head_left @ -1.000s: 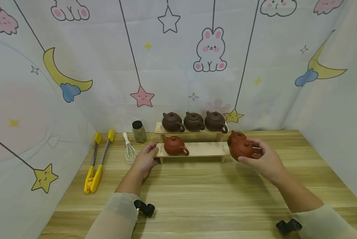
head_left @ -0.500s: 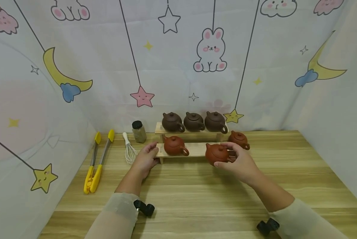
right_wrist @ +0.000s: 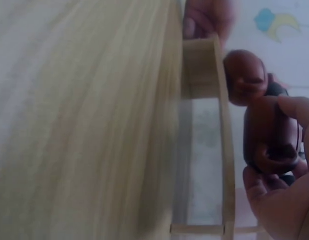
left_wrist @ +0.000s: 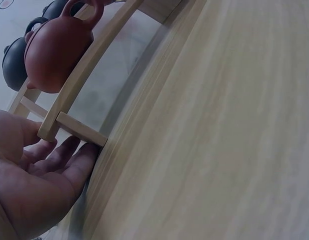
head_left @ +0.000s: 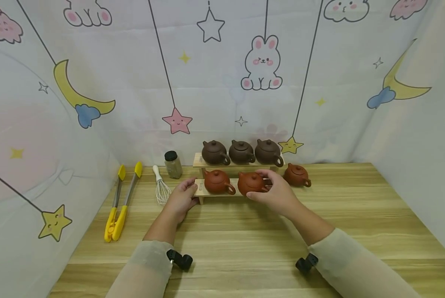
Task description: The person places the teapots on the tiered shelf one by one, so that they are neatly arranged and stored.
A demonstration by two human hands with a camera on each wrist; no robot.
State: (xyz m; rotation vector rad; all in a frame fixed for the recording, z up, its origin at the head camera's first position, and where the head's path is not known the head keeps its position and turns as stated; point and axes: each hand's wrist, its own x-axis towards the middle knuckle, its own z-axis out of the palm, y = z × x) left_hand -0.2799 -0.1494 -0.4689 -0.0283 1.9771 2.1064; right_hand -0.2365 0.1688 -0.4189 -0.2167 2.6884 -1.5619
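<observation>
My left hand [head_left: 181, 199] grips the left end of the lower tier of a small wooden display stand [head_left: 201, 187]. In the left wrist view its thumb lies at the board end [left_wrist: 54, 122], with the fingers by the leg. A reddish-brown teapot [head_left: 250, 184] is held by my right hand [head_left: 280, 198] over the middle of that tier, thumb in front and fingers behind, near its handle. The right wrist view shows a narrow gap between this teapot [right_wrist: 259, 125] and the board [right_wrist: 227, 150]. Another reddish teapot [head_left: 216, 182] sits on the tier's left part.
Three dark brown teapots [head_left: 241, 152] line the upper tier. A third reddish teapot [head_left: 297, 175] stands on the table [head_left: 222, 252] right of the stand. At left are yellow-tipped tongs [head_left: 123, 203], a whisk [head_left: 162, 188] and a black-lidded jar [head_left: 173, 165]. Printed cloth [head_left: 222, 82] hangs behind.
My right hand has carried the reddish teapot leftward, from beside the stand's right end to over the middle of the lower tier. The left hand has stayed on the stand.
</observation>
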